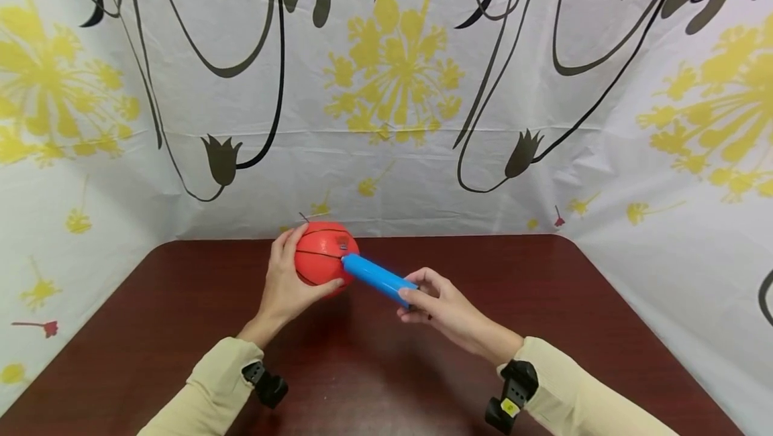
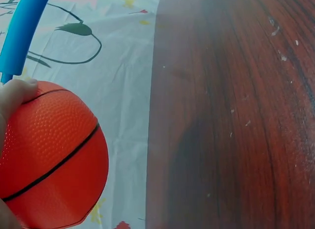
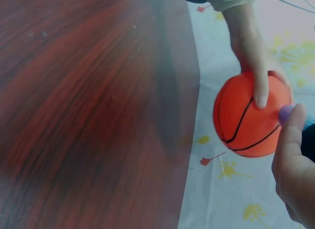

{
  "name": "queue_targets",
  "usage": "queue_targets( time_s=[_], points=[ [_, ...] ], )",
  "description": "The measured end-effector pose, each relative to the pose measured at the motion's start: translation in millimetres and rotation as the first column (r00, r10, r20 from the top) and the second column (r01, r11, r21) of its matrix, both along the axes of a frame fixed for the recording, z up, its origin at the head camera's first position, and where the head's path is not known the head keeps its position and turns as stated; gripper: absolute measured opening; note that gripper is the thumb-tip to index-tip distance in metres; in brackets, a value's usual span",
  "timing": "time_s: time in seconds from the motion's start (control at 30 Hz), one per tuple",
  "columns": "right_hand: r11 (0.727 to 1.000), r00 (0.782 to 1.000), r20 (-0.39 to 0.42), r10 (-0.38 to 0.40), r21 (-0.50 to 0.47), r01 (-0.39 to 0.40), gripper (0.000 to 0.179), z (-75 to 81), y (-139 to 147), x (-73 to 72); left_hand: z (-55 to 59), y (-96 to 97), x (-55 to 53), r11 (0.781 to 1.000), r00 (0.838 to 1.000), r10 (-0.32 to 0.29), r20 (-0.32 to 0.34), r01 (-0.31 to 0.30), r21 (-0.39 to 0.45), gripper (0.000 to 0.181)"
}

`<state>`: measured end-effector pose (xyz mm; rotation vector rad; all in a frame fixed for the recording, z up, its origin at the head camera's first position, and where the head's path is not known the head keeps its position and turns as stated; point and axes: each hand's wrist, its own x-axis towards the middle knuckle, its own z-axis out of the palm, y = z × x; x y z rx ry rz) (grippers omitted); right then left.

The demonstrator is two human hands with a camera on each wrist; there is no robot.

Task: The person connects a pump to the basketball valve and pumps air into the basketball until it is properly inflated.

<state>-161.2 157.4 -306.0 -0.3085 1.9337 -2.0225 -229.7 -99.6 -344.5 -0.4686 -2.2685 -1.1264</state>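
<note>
A small orange-red toy basketball (image 1: pixel 320 251) with black lines is held above the table by my left hand (image 1: pixel 284 292), thumb on the near side and fingers round the left. My right hand (image 1: pixel 449 308) grips a blue hand pump (image 1: pixel 377 278) at its right end. The narrow tip of the pump meets the ball's right side; how deep it goes cannot be seen. In the left wrist view, the ball (image 2: pixel 59 150) looks flattened along its lower edge. Beside my right thumb in the right wrist view shows a purple round piece (image 3: pixel 285 114), mostly hidden.
Below both hands lies a dark red-brown wooden table (image 1: pixel 374 382) with rounded far corners. A white cloth (image 1: pixel 386 181) with yellow flowers and dark vines hangs behind it and at the sides. A black wrist camera (image 1: pixel 266 386) is strapped to each wrist.
</note>
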Motion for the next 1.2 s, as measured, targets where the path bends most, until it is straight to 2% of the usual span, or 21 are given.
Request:
queue_targets(
  time_s=[0.13,0.33,0.53,0.73,0.83,0.9,1.03,1.2],
  points=[
    [0.999,0.999,0.010,0.037,0.015,-0.037,0.043,0.1,3,2.3,4.2,0.4,2.0,1.000,0.998,0.018,-0.066,-0.020,-0.024,0.093],
    [0.990,0.992,0.014,0.122,0.071,-0.122,0.045,1.3,10,1.5,7.3,-0.8,5.5,0.999,0.994,0.019,-0.104,-0.023,-0.043,0.095],
    [0.973,0.988,-0.012,0.155,0.173,-0.151,0.047,7.2,10,-2.8,7.8,1.1,9.5,0.998,0.993,-0.021,-0.118,0.014,-0.065,0.096],
    [0.946,0.985,-0.046,0.165,0.288,-0.145,0.047,14.9,-3,-10.1,11.9,8.1,14.6,0.992,0.982,-0.077,-0.171,0.059,-0.108,0.096],
    [0.936,0.983,-0.029,0.179,0.312,-0.161,0.046,14.9,-11,-11.0,12.6,11.7,16.0,0.990,0.976,-0.091,-0.198,0.066,-0.128,0.096],
    [0.940,0.984,-0.001,0.180,0.295,-0.172,0.047,12.6,-17,-10.5,12.3,13.6,16.6,0.989,0.974,-0.094,-0.206,0.067,-0.135,0.096],
    [0.956,0.989,0.019,0.144,0.257,-0.144,0.046,5.6,-26,-7.0,8.4,15.3,15.7,0.988,0.981,-0.086,-0.176,0.062,-0.141,0.097],
    [0.956,0.995,-0.015,0.100,0.280,-0.092,0.042,-0.4,-31,-3.6,2.0,16.2,15.8,0.987,0.994,-0.089,-0.068,0.079,-0.138,0.099]
  ],
)
